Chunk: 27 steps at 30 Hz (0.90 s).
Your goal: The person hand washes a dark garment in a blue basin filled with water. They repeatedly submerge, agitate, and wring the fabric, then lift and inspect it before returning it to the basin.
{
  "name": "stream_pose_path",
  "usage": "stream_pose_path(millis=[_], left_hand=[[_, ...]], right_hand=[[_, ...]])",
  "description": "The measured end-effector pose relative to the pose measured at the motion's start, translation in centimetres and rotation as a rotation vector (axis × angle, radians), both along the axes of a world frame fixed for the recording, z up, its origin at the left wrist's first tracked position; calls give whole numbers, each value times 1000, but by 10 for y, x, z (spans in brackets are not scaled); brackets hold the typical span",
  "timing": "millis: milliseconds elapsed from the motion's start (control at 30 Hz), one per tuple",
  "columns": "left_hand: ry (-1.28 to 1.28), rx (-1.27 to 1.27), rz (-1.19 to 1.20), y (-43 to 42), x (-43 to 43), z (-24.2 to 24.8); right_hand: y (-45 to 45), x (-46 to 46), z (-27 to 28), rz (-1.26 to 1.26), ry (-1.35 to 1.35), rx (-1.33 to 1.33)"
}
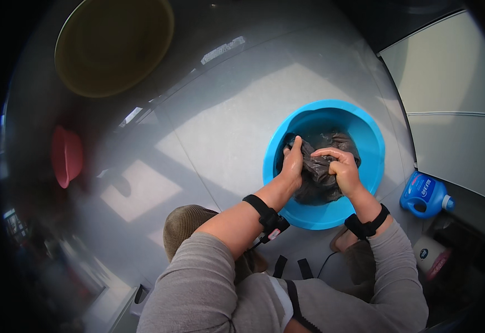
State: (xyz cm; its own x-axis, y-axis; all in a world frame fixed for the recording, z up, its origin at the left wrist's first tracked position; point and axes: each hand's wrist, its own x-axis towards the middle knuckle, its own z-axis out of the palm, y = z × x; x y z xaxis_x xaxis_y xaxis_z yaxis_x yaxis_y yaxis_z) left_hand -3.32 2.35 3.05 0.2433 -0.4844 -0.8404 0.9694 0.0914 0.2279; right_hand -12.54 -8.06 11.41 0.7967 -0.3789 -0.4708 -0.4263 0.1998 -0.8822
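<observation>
A round blue plastic basin (371, 166) stands on the floor before me, with water and a wet dark grey-brown cloth garment (317, 168) in it. My left hand (293, 162) grips a bunched part of the garment at the basin's left side, thumb up. Close by on the right, my right hand (344, 166) holds another fold of the same cloth, its index finger stretched over it. The lower part of the garment lies in the water. Both wrists wear black straps with small devices.
A blue detergent bottle (423, 195) lies right of the basin, near a pale cabinet (454, 141). Below it is a white and pink container (432, 256). A pink basin (67, 157) stands at the far left, and a large round olive-coloured object (113, 45) is at the upper left.
</observation>
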Motion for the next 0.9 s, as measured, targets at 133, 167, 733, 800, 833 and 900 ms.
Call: stream_pose_path(millis=[133, 167, 733, 800, 833, 900], left_hand=[[-81, 48, 25, -4, -5, -6], [-97, 19, 14, -4, -7, -9], [-153, 35, -41, -11, 0, 13], [-241, 86, -100, -10, 2, 16], [-233, 252, -142, -10, 1, 17], [-246, 230, -179, -8, 0, 18]], right_hand=[[26, -7, 49, 47, -204, -145], [33, -4, 48, 28, -226, -242], [-40, 20, -129, -21, 112, -895], [-46, 20, -147, -185, 106, -910], [-41, 18, -153, -87, 156, -945], [-41, 17, -160, 320, 315, -774]])
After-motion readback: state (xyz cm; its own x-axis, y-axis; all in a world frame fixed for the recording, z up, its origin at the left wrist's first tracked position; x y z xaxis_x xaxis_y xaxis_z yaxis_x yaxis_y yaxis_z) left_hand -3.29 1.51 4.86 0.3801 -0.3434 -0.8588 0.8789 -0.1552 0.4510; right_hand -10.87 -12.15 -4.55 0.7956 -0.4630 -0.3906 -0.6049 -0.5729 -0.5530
